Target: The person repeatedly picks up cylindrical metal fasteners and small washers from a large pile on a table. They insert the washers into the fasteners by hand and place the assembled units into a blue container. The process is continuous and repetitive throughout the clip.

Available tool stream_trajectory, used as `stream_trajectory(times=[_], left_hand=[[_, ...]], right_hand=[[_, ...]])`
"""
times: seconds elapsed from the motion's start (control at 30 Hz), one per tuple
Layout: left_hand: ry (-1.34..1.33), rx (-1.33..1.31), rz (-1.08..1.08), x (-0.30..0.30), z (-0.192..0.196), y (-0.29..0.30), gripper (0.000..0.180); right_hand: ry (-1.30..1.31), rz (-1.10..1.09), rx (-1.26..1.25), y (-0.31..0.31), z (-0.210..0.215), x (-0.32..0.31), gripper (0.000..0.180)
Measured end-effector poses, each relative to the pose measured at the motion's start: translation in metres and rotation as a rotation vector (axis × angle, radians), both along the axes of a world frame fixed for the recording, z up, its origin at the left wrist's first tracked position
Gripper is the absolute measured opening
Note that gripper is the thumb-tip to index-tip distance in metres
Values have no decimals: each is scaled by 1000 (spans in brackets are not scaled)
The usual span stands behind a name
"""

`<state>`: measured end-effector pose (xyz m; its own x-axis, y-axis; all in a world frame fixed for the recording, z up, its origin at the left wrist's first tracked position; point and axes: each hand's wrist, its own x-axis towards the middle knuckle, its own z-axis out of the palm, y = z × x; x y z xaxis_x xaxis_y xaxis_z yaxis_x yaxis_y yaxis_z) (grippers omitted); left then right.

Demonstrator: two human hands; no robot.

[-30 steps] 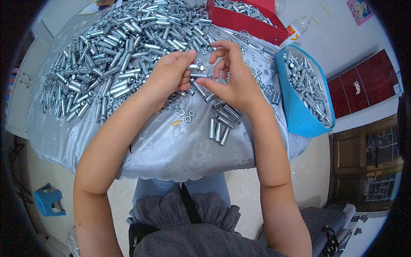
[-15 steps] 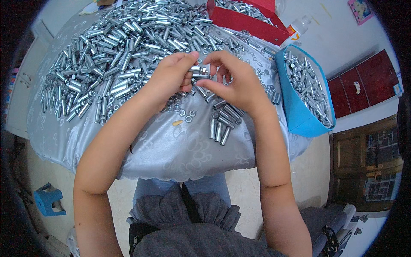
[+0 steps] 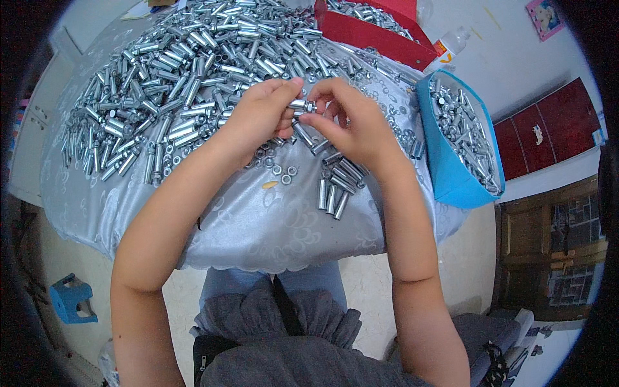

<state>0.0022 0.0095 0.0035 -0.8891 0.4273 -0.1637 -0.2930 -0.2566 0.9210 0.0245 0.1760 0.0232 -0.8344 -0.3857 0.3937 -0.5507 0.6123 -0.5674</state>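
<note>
Over the near side of a big heap of metal sleeve anchor bolts (image 3: pixel 200 61), my left hand (image 3: pixel 263 115) is closed around a shiny sleeve anchor (image 3: pixel 298 104). Its nut end sticks out to the right; a second one seems to lie just under it, partly hidden by fingers. My right hand (image 3: pixel 358 122) has thumb and forefinger pinched at that nut end, the other fingers curled. Below my hands are loose hex nuts (image 3: pixel 277 170) and, to their right, a small group of metal sleeves (image 3: pixel 332 198).
A silvery patterned cloth (image 3: pixel 284 232) covers the table. At the right edge stands a blue fabric bin (image 3: pixel 445 155) full of anchors; behind it are a red box (image 3: pixel 374 35) with more anchors and a white bottle (image 3: pixel 448 46). A blue stool (image 3: pixel 73 298) is on the floor at left.
My right thumb and forefinger have closed in on the nut end of the sleeve anchor. The left hand keeps its grip, almost in the same place.
</note>
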Motion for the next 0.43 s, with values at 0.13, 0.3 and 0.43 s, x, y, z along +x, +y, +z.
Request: stream_trajectory(times=[0.13,0.3,0.43], left_hand=[[20,12,-8,-1,-1,-1,26],[175,-29,97,-1,-5,4,28],[337,-89,174,1,-5,7,28]], right_hand=[[0,16,5,-2,-1,1,21],[74,44,48,-5,-2,1,21],[-3,85,-42,-5,-3,0,20]])
